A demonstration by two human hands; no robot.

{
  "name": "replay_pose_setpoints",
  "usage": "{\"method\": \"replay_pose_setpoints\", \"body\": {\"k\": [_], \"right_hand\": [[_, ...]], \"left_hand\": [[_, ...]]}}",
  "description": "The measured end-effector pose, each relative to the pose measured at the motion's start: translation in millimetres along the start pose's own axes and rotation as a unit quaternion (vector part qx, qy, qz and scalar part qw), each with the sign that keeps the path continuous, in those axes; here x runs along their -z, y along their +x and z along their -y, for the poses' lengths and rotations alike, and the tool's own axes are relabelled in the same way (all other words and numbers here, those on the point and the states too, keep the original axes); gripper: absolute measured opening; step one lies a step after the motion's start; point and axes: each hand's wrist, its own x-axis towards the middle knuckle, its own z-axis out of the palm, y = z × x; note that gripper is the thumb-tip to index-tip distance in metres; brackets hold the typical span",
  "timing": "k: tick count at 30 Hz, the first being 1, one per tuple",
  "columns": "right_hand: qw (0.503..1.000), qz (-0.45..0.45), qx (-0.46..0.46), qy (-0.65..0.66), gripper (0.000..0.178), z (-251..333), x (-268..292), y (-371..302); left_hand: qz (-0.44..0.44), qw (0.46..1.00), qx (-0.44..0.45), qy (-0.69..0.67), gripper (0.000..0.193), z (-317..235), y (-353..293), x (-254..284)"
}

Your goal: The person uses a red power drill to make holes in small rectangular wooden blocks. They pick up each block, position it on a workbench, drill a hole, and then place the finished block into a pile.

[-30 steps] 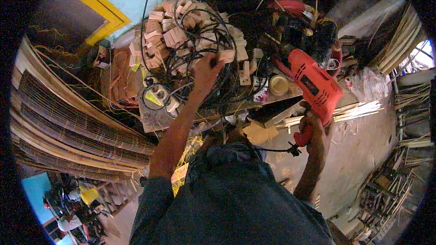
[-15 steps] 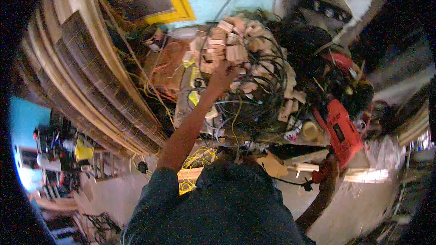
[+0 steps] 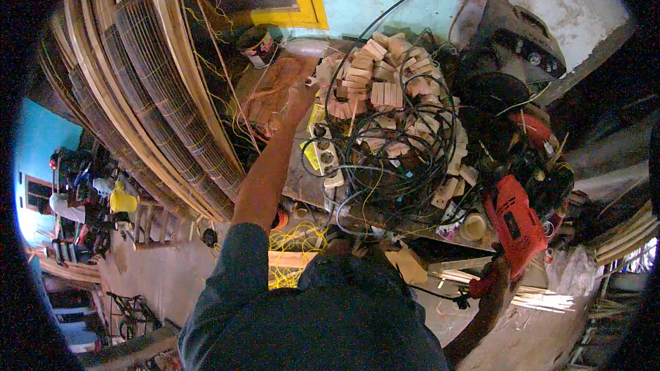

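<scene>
My right hand (image 3: 504, 261) grips a red power drill (image 3: 517, 223) by its handle, off the right end of the workbench (image 3: 302, 182). A dark cord runs from the handle's base. My left arm stretches forward over the bench, and the left hand (image 3: 297, 102) is at the left side of a heap of small wooden blocks (image 3: 386, 95). Its fingers are too indistinct to show whether they hold anything. Loops of black cable (image 3: 357, 139) lie across the blocks. Right of my left forearm is a white power strip (image 3: 323, 152) beside yellow material.
Bundled slats and dark woven mats (image 3: 161, 82) curve along the left. A bucket (image 3: 256, 47) stands at the back, near orange strings (image 3: 285, 72). Tangled yellow string (image 3: 295, 240) hangs below the bench front. A dark machine (image 3: 515, 51) stands back right. Thin sticks (image 3: 540, 299) lie on the floor.
My left hand has moved left, from the middle of the block heap to its left side. The right hand still holds the drill in nearly the same place. The view has shifted slightly.
</scene>
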Motion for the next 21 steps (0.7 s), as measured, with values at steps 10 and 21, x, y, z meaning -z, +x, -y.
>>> {"method": "replay_pose_setpoints", "body": {"k": [10, 21], "right_hand": [[0.969, -0.113, -0.137, -0.174, 0.044, 32.3, -9.5, -27.9], [0.992, -0.111, -0.036, -0.040, 0.053, -11.2, 5.5, -16.0]], "left_hand": [[0.161, 0.941, -0.285, 0.089, 0.103, 22.2, 60.3, -0.2], [0.382, 0.923, -0.032, -0.044, 0.083, -89.8, 57.2, 81.9]]}}
